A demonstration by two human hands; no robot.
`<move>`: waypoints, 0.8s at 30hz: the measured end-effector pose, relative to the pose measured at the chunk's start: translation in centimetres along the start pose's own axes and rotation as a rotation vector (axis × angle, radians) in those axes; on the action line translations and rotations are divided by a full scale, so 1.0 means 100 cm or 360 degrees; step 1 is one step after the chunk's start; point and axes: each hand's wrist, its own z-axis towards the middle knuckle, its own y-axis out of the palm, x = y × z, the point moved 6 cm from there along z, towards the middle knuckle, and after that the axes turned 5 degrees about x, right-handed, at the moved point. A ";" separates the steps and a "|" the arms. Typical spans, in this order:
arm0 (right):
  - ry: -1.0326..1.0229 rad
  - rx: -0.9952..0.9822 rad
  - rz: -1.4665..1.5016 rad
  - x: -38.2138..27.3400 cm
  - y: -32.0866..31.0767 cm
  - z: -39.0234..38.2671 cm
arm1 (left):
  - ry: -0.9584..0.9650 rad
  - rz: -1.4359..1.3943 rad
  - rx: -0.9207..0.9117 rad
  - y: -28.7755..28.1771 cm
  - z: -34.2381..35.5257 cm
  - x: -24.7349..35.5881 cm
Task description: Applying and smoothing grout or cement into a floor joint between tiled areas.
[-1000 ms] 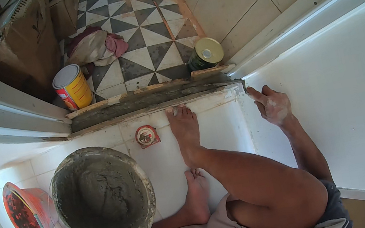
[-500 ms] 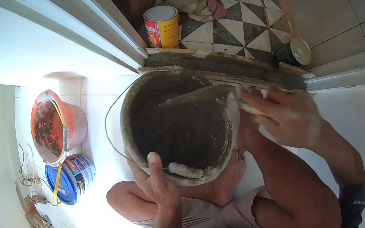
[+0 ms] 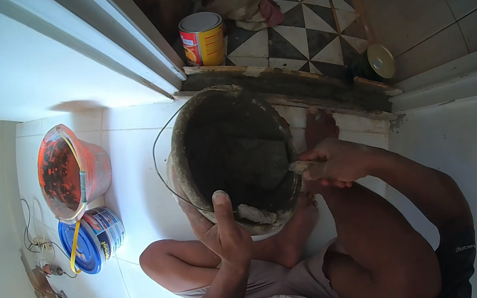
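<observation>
Colours and patterns at the tiled threshold.
Grey, mortar-crusted bucket; orange-red bucket; blue tub with yellow strap; red-and-yellow tin; black-and-white triangle-patterned floor; plain white tiles.

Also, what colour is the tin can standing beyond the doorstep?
The tin can is red and yellow with a pale lid; the head view shows it clearly.

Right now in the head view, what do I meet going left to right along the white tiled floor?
Orange bucket → left hand on the near rim of the grey mortar bucket → right hand holding a tool handle → round yellow lid.
</observation>
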 end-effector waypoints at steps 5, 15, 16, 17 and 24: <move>-0.0165 0.0106 0.0297 0.033 -0.020 -0.027 | -0.0162 0.0021 0.0073 0.000 0.009 0.007; -0.0312 0.0854 0.0670 0.109 -0.089 -0.091 | -0.0159 -0.0058 0.0111 -0.014 0.035 0.003; -0.0298 0.0857 0.0638 0.116 -0.092 -0.091 | -0.0192 -0.0032 0.0154 -0.021 0.038 0.000; -0.0386 0.1072 0.0499 0.120 -0.102 -0.094 | -0.0211 -0.0032 0.0164 -0.026 0.042 -0.002; -0.0581 0.1984 -0.1344 0.117 -0.107 -0.091 | -0.0251 -0.0106 0.0255 -0.062 0.043 -0.020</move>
